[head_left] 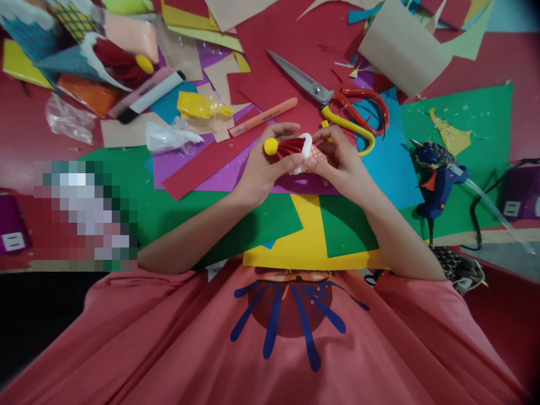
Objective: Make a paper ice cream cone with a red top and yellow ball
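Note:
Between both hands, above the purple paper (202, 169), is a small paper ice cream cone (291, 149). It lies sideways, with a yellow ball at its left tip, dark red folds, a white fluffy band and an orange-lined cone part. My left hand (264, 163) is closed on it, the thumb pressed at the white band. My right hand (341, 157) pinches the cone part from the right. Behind the hands lie scissors (320, 93) with one red and one yellow handle, and an orange marker (264, 117).
A blue glue gun (441, 188) rests on green paper at right, its cord running down. Finished-looking paper cones (80, 62), clay packs (130, 36) and a black-and-white marker (147, 95) crowd the upper left. Yellow clay (202, 106) sits in plastic. A beige paper roll (403, 48) stands upper right.

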The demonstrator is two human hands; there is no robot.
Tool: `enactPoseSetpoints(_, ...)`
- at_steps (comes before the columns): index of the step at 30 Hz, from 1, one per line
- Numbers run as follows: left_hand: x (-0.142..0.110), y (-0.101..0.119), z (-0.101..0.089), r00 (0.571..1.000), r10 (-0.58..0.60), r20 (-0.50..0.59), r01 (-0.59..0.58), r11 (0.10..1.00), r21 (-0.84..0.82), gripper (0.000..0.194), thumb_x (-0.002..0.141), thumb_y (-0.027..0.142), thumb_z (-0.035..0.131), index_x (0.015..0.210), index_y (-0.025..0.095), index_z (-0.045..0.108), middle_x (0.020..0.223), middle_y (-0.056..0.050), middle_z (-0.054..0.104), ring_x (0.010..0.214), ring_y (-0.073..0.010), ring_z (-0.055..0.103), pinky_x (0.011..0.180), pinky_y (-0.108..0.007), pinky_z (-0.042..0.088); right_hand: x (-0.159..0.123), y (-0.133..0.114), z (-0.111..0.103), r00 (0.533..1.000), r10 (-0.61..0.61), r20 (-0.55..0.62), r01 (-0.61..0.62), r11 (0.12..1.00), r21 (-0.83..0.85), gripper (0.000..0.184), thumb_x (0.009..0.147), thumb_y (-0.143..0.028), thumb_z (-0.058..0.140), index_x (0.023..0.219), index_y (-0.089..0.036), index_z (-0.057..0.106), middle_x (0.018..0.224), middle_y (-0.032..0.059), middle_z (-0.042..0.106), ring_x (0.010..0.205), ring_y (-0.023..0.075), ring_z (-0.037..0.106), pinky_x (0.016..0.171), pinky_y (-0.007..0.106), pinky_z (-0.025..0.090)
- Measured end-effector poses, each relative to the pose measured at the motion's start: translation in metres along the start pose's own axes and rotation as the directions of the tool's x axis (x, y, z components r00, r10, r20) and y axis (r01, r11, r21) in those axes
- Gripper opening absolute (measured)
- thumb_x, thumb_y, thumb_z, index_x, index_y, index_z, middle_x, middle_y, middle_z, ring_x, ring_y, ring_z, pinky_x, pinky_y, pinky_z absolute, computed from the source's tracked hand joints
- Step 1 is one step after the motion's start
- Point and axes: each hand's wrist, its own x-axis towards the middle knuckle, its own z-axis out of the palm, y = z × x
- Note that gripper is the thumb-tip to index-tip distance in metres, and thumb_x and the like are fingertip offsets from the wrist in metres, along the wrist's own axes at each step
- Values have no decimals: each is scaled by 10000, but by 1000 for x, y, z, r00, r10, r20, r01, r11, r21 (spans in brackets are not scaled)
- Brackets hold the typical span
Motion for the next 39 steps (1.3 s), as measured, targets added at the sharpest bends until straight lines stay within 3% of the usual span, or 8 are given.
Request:
enactPoseSetpoints(8, 1, 0, 1, 999, 38, 38, -38, 999, 2, 433, 633, 477, 899, 969, 291, 699, 998, 27, 682, 929, -119, 651, 834, -242, 525, -3, -3, 0, 999, 34, -9, -34, 999, -36, 505, 813, -693, 639, 993, -262, 449, 917, 16, 634, 775, 151, 624, 577, 280, 538)
enactPoseSetpoints(14, 1, 2, 1, 999, 29, 37, -30, 999, 23, 459, 635, 510, 886, 978, 279, 685, 1000, 19, 667, 940, -143, 652, 833, -273, 519, -2, -2, 0, 999, 37, -16, -37, 999, -4, 520, 794, -701, 656, 985, -260, 458, 861, -1, 621, 716, 132, 600, 561, 266, 524)
enactPoseSetpoints(22, 2, 2, -1, 997, -18, 80, 19, 1000, -11, 459, 658, 492, 875, 1015, 308, 653, 1031, 18, 671, 946, -159, 648, 776, -282, 537, -1, 0, -2, 999, 39, -3, -39, 999, 3, 485, 808, -658, 663, 1000, -268, 448, 849, -10, 590, 703, 129, 580, 558, 266, 516)
enactPoseSetpoints(29, 2, 5, -1, 996, -78, 52, 84, 988, -132, 517, 593, 436, 927, 1016, 300, 663, 1044, 30, 663, 881, -119, 652, 726, -235, 551, -1, -2, -6, 1000, 18, 21, -18, 1000, -11, 476, 833, -647, 647, 1054, -270, 460, 906, 8, 590, 738, 141, 584, 582, 284, 523)
enactPoseSetpoints(32, 2, 8, -1, 992, -107, 65, 116, 981, -156, 566, 621, 499, 895, 1069, 296, 615, 1018, 28, 673, 841, -116, 665, 697, -242, 555, -1, -4, -7, 1000, -9, 9, 10, 999, -48, 487, 819, -635, 677, 1066, -270, 472, 895, 9, 578, 726, 144, 562, 581, 293, 501)
enactPoseSetpoints(39, 1, 4, -2, 995, -67, 72, 68, 998, -12, 591, 649, 526, 856, 1116, 308, 565, 1158, -16, 636, 1043, -204, 654, 815, -326, 543, 0, -3, -11, 998, -56, -6, 54, 988, -142, 520, 787, -608, 729, 1101, -266, 496, 947, 27, 593, 770, 166, 576, 645, 328, 510)
